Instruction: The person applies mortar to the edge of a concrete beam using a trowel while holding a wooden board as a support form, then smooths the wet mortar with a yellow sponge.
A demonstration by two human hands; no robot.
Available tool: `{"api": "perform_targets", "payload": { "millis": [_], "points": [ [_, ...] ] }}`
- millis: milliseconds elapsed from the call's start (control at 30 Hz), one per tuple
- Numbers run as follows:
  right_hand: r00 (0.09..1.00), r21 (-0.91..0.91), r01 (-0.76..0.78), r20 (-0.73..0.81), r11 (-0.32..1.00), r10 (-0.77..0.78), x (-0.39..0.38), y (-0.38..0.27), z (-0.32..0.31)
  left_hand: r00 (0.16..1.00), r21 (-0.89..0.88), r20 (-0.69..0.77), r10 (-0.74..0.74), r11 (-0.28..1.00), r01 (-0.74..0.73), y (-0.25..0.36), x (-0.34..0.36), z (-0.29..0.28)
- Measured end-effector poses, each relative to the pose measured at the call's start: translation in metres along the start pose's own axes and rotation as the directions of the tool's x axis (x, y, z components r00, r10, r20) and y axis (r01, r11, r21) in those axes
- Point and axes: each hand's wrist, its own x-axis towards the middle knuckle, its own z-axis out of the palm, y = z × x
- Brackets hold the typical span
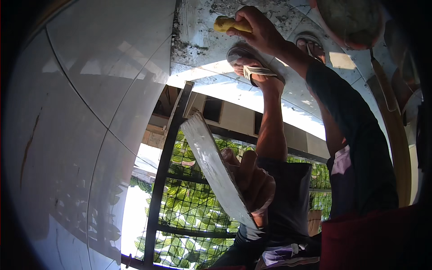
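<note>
My left hand [252, 177] is closed behind a long, flat, grey-white trowel-like blade [216, 168]. The blade tilts from upper left to lower right, its face smeared and shiny; any handle is hidden. From the right, my right arm stretches to the top of the head view. There my right hand [258, 31] grips a yellow piece [222, 23] that looks like a squeezed sponge, over the stained floor. Just below that hand is a sandalled foot [254, 67].
A large white tiled surface [72, 112] with dark joint lines fills the left side. Splattered floor tiles [198, 45] lie at the top. A round basin [351, 22] with grey contents stands at upper right. A black-framed mesh [193, 189] has green leaves behind it.
</note>
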Motion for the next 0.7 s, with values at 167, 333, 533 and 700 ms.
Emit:
{"api": "perform_targets", "payload": {
  "millis": [167,333,533,700],
  "points": [
    [1.000,-0.291,0.002,-0.016,0.957,-0.006,0.001,-0.010,-0.041,1.000,-0.015,0.014,-0.004,1.000,0.004,-0.005,0.006,-0.001],
    [0.901,0.076,-0.433,0.004,0.898,0.434,-0.017,-0.045,-0.055,1.000,-0.070,0.023,-0.014,0.997,0.015,-0.014,0.008,0.001],
    [0.912,0.064,-0.395,-0.088,0.916,0.400,-0.038,-0.159,-0.127,0.997,-0.109,-0.031,-0.070,0.992,0.066,-0.042,-0.033,0.026],
    [0.991,-0.024,-0.077,-0.112,0.997,0.073,-0.013,-0.317,-0.206,0.975,0.174,-0.221,0.001,0.984,0.039,-0.039,-0.131,0.099]
  ]
}}
